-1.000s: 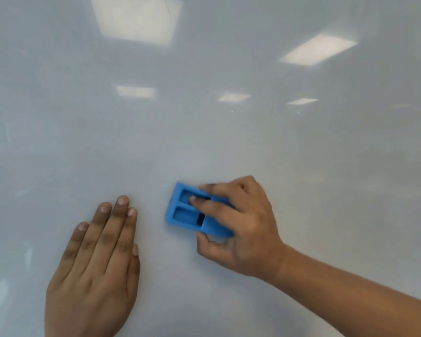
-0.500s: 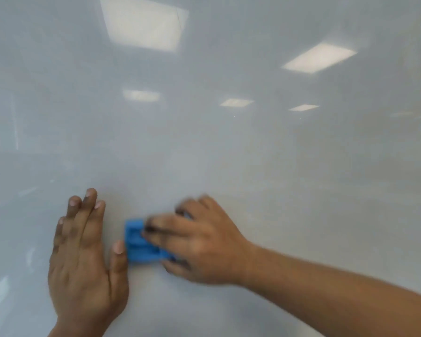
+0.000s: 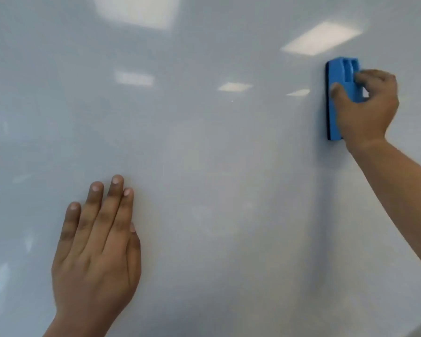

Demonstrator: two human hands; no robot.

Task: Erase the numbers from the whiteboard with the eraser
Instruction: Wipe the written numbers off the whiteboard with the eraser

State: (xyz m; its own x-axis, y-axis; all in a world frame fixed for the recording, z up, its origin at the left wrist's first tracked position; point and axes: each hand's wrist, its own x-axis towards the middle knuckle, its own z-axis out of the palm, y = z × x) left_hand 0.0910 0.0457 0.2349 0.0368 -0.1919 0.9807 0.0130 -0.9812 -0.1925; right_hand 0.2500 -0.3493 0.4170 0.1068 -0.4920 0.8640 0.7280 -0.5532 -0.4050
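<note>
While gripped, eraser (image 3: 336,103) upright, lengthwise vertical

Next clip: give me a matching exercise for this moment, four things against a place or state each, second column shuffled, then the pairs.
Things:
1. left hand
2. right hand
3. eraser
4. whiteboard

Places or states:
A. blue, standing on end at upper right
B. flat, fingers together, lower left
C. glossy, showing ceiling-light reflections, no numbers visible
D. gripping the blue block

Pairs: 1-B, 2-D, 3-A, 4-C
</note>
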